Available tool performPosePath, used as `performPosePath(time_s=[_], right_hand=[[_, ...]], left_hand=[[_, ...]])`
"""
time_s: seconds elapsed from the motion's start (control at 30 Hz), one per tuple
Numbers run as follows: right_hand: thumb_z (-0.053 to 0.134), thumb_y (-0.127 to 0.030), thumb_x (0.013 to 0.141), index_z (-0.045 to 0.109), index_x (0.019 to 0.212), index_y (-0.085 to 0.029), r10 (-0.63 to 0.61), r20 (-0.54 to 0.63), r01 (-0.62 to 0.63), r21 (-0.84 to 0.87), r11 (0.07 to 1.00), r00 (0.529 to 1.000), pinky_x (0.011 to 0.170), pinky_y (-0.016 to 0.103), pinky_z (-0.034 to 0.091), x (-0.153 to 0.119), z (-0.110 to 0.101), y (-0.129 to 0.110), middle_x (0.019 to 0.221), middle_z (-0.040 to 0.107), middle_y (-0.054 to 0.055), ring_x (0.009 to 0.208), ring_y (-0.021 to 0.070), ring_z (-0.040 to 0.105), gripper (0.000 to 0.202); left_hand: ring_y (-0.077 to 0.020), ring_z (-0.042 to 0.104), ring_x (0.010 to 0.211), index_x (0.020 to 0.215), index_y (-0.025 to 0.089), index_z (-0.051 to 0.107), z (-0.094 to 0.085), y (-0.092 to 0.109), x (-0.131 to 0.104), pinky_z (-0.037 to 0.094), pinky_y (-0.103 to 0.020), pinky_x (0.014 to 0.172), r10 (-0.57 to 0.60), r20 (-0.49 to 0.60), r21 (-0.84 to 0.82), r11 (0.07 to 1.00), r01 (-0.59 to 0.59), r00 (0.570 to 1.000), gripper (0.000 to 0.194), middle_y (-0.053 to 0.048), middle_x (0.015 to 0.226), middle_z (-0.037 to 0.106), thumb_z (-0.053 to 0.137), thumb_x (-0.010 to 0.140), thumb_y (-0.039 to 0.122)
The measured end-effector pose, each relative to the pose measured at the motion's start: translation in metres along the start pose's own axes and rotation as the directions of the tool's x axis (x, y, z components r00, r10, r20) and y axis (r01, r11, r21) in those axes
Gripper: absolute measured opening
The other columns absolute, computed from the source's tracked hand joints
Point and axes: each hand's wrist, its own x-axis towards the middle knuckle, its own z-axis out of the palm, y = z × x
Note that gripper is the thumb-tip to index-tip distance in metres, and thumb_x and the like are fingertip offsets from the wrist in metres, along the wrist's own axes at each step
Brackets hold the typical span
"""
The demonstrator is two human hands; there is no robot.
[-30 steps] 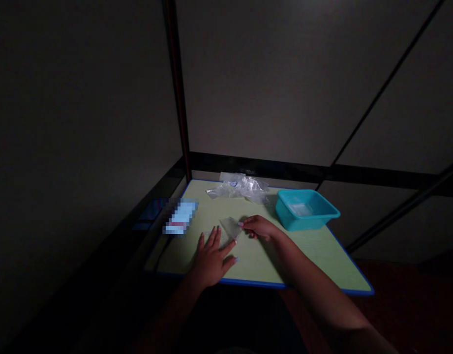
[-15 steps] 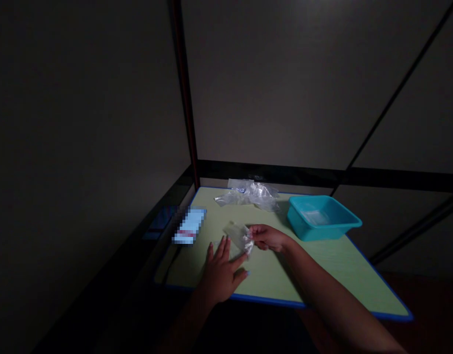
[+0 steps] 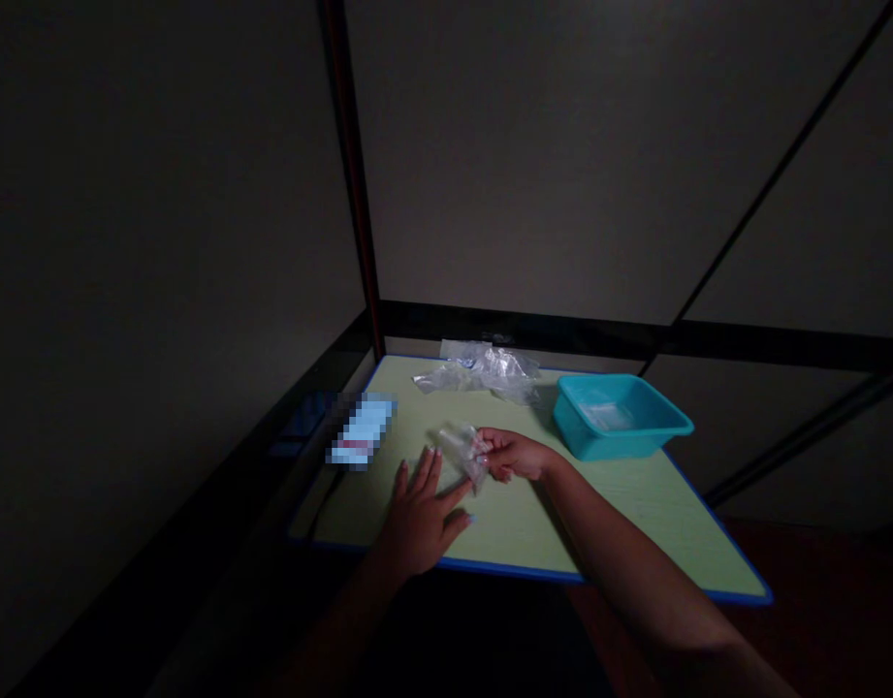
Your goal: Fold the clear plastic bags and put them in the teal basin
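Note:
A small clear plastic bag [image 3: 459,444] lies over the middle of the pale green table [image 3: 519,523]. My right hand [image 3: 511,456] pinches its right side between thumb and fingers. My left hand [image 3: 423,514] rests with fingers spread on the table at the bag's lower left, its index fingertip close to the bag's lower edge. More crumpled clear bags [image 3: 490,373] lie near the table's back edge, beyond both hands.
A turquoise plastic basin [image 3: 613,441] stands at the table's right, with something clear inside. At the left edge lies a phone [image 3: 363,433], its lit screen pixelated. Dark walls rise behind and to the left.
The whole view has shifted slightly, so everything appears a little higher and further left. My right hand still pinches the bag, which looks more bunched up; my left hand stays spread.

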Motion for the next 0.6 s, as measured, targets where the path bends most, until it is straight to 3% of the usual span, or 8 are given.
performPosePath(time_s=[0.2,0.27,0.33,0.43,0.53,0.6], right_hand=[[0.081,-0.028,0.06,0.05,0.088,-0.018,-0.014,-0.038,0.016,0.043,0.999,0.999,0.042,0.018,0.039,-0.002,0.0,0.003,0.068,0.061,-0.006,0.039,0.0042,0.047,0.042],[0.081,-0.026,0.06,0.05,0.088,-0.018,-0.035,-0.05,0.038,0.049,0.998,0.998,0.041,0.018,0.04,-0.001,0.0,0.005,0.067,0.062,-0.006,0.039,0.0043,0.047,0.042],[0.08,-0.026,0.06,0.05,0.088,-0.019,-0.052,-0.066,0.055,0.046,0.997,0.996,0.04,0.017,0.04,0.0,-0.001,0.008,0.066,0.062,-0.007,0.038,0.0048,0.048,0.042],[0.08,-0.028,0.061,0.05,0.09,-0.019,-0.052,-0.069,0.053,0.019,0.998,0.996,0.039,0.018,0.042,0.001,-0.001,0.011,0.065,0.06,-0.008,0.039,0.0056,0.05,0.043],[0.08,-0.031,0.063,0.049,0.089,-0.019,-0.06,-0.055,0.06,-0.002,0.998,0.997,0.04,0.017,0.043,0.0,0.0,0.011,0.064,0.059,-0.008,0.039,0.0057,0.051,0.042],[0.08,-0.032,0.063,0.05,0.088,-0.018,-0.079,-0.039,0.078,-0.018,0.997,0.996,0.04,0.017,0.042,0.0,0.002,0.01,0.065,0.059,-0.008,0.04,0.0054,0.052,0.042]], left_hand=[[-0.0293,0.028,0.14,0.128,0.031,0.055,-0.005,0.002,-0.002,0.013,-0.056,0.113,0.045,-0.145,-0.071,0.996,-0.055,0.988,0.043,-0.009,0.149,0.038,0.051,0.088,0.044],[-0.0279,0.041,0.132,0.115,0.023,0.064,-0.007,0.002,0.002,0.023,-0.05,0.112,-0.041,-0.228,-0.171,0.985,0.001,0.973,0.035,-0.012,0.137,0.052,0.049,0.088,0.039],[-0.0248,0.056,0.113,0.102,0.018,0.067,-0.011,0.002,0.012,0.04,-0.041,0.101,-0.209,-0.268,-0.353,0.93,0.106,0.94,0.032,-0.013,0.116,0.065,0.045,0.088,0.037],[-0.0203,0.065,0.077,0.081,0.015,0.066,-0.018,0.0,0.033,0.05,-0.031,0.071,-0.429,-0.131,-0.615,0.742,0.266,0.894,0.038,-0.008,0.079,0.07,0.042,0.087,0.044],[-0.0179,0.061,0.058,0.063,0.016,0.061,-0.021,0.0,0.053,0.045,-0.027,0.056,-0.486,0.014,-0.731,0.591,0.34,0.874,0.041,-0.002,0.056,0.062,0.047,0.081,0.05],[-0.0175,0.06,0.052,0.058,0.016,0.06,-0.02,0.0,0.063,0.042,-0.026,0.051,-0.488,0.055,-0.771,0.534,0.347,0.871,0.039,0.0,0.049,0.058,0.052,0.076,0.05]])
